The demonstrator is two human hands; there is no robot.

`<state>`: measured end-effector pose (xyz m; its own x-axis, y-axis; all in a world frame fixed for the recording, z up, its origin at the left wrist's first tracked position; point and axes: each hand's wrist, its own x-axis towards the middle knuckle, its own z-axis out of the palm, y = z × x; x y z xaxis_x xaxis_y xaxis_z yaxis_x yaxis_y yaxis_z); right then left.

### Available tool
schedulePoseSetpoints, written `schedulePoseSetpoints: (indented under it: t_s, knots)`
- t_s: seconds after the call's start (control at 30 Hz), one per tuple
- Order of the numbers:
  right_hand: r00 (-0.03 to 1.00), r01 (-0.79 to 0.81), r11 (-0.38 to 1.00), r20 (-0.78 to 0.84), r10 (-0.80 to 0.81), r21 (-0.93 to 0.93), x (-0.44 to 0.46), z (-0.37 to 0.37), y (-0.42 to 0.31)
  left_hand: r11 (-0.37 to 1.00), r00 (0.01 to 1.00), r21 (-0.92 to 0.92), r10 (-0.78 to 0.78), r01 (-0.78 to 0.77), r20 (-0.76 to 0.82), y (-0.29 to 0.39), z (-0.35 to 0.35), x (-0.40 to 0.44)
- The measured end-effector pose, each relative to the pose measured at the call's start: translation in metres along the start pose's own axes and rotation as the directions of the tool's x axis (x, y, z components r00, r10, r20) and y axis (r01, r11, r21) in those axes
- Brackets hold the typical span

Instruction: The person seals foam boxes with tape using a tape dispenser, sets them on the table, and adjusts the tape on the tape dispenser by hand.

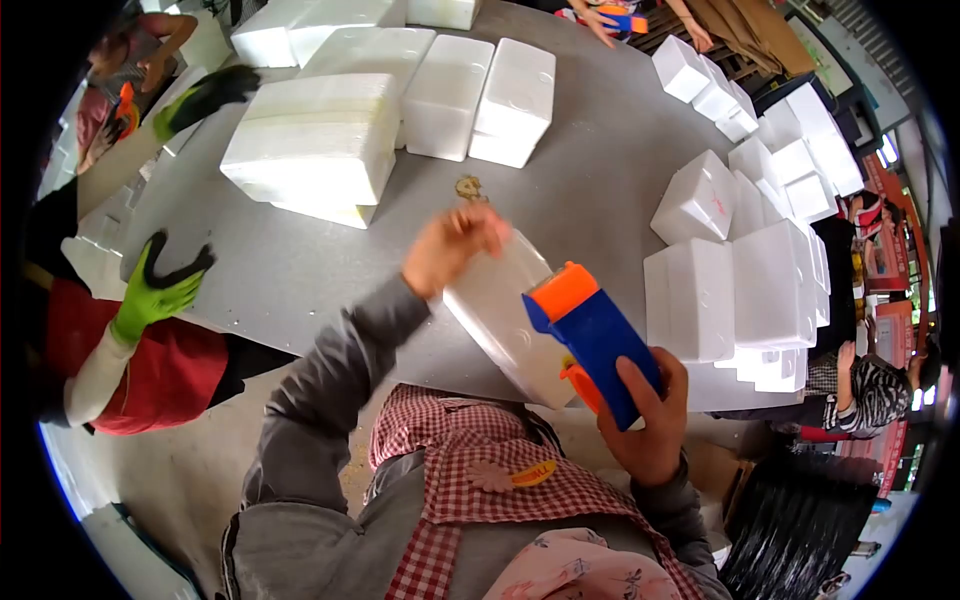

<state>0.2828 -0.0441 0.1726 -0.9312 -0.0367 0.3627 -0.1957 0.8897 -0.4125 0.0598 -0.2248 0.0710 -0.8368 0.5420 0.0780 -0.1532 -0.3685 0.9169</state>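
My right hand is wrapped round a blue and orange tape dispenser, held over the near right side of a white foam box. The box lies at a slant by the table's front edge. At its far end is my left hand, slightly blurred, with the fingers curled together. Whatever those fingers pinch, if anything, I cannot make out. Part of the box is hidden behind the dispenser and my hands.
The grey table bears white foam boxes at the back left and stacked foam boxes on the right. A small tan scrap lies beyond my left hand. A co-worker's gloved hand is at the left; another person's hand is at the back.
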Motion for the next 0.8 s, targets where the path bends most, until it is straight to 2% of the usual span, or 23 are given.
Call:
schedulePoseSetpoints:
  t_s: [0.03, 0.07, 0.1, 0.13, 0.17, 0.2, 0.23, 0.27, 0.3, 0.37, 0.43, 0.47, 0.5, 0.53, 0.57, 0.6, 0.67, 0.73, 0.8]
  knots:
    - [1.0, -0.029, 0.999, 0.007, 0.029, -0.029, 0.004, 0.0, -0.001, 0.965, 0.997, 0.25, 0.063, -0.072, 0.043, 0.012, -0.024, 0.02]
    - [0.998, -0.057, 0.997, 0.015, 0.058, -0.06, 0.008, 0.001, -0.002, 0.891, 0.995, 0.449, 0.095, -0.068, -0.037, 0.01, -0.045, 0.035]
    - [0.998, -0.051, 0.997, 0.016, 0.052, -0.058, 0.013, 0.006, -0.002, 0.87, 0.998, 0.492, 0.019, 0.01, -0.054, -0.007, -0.071, 0.048]
    - [0.994, -0.072, 0.997, 0.079, 0.074, -0.026, 0.016, 0.016, -0.001, 0.775, 0.997, 0.627, -0.076, 0.08, -0.034, -0.036, -0.094, 0.054]
    - [0.986, -0.097, 0.995, 0.14, 0.095, 0.004, 0.018, 0.025, -0.003, 0.707, 0.985, 0.697, -0.17, 0.119, 0.004, -0.071, -0.105, 0.047]
    - [0.972, -0.13, 0.991, 0.192, 0.134, -0.035, 0.019, 0.032, -0.007, 0.85, 0.956, 0.471, -0.291, 0.238, 0.041, -0.101, -0.101, 0.031]
    - [0.974, -0.129, 0.991, 0.184, 0.132, -0.032, 0.022, 0.031, -0.005, 0.518, 0.969, 0.845, -0.247, 0.136, -0.004, -0.128, -0.097, 0.026]
    - [0.97, -0.132, 0.991, 0.199, 0.137, -0.036, 0.023, 0.03, -0.002, 0.65, 0.963, 0.719, -0.247, 0.245, -0.105, -0.153, -0.099, 0.014]
    - [0.965, -0.141, 0.989, 0.219, 0.146, -0.04, 0.022, 0.029, -0.001, 0.634, 0.968, 0.732, -0.182, 0.252, -0.175, -0.156, -0.097, 0.009]
    - [0.961, -0.155, 0.987, 0.226, 0.161, -0.047, 0.02, 0.028, -0.004, 0.426, 0.924, 0.82, -0.196, 0.381, -0.328, -0.141, -0.093, 0.006]
    - [0.948, -0.173, 0.983, 0.262, 0.182, -0.059, 0.025, 0.025, -0.006, 0.681, 0.92, 0.689, 0.059, 0.246, -0.387, -0.085, -0.077, 0.002]
    - [0.95, -0.202, 0.978, 0.232, 0.209, -0.053, 0.03, 0.025, -0.002, 0.659, 0.972, 0.75, 0.207, -0.054, -0.112, -0.052, -0.061, 0.001]
    - [0.955, -0.18, 0.983, 0.232, 0.185, -0.045, 0.03, 0.025, 0.0, 0.61, 0.932, 0.717, 0.322, -0.339, 0.167, -0.025, -0.042, -0.011]
    - [0.954, -0.16, 0.986, 0.251, 0.164, -0.036, 0.02, 0.023, -0.001, 0.385, 0.906, 0.821, 0.135, -0.421, 0.401, -0.003, -0.02, -0.027]
    - [0.947, -0.192, 0.981, 0.255, 0.193, -0.03, 0.01, 0.019, -0.001, 0.149, 0.824, 0.827, -0.095, -0.543, 0.558, 0.007, -0.003, -0.035]
    - [0.942, -0.199, 0.98, 0.272, 0.198, -0.022, 0.001, 0.011, 0.003, 0.153, 0.82, 0.824, -0.109, -0.545, 0.562, 0.005, 0.004, -0.039]
    - [0.946, -0.227, 0.973, 0.251, 0.207, 0.052, -0.032, -0.003, 0.016, 0.049, 0.819, 0.837, -0.183, -0.545, 0.544, 0.006, 0.012, -0.039]
    - [0.949, -0.289, 0.953, 0.159, 0.273, 0.089, -0.102, -0.006, 0.041, 0.047, 0.832, 0.856, -0.214, -0.514, 0.511, 0.004, 0.016, -0.04]
    - [0.944, -0.328, 0.937, 0.012, 0.329, 0.124, -0.191, 0.026, 0.071, 0.029, 0.853, 0.877, -0.222, -0.479, 0.473, -0.001, 0.019, -0.033]
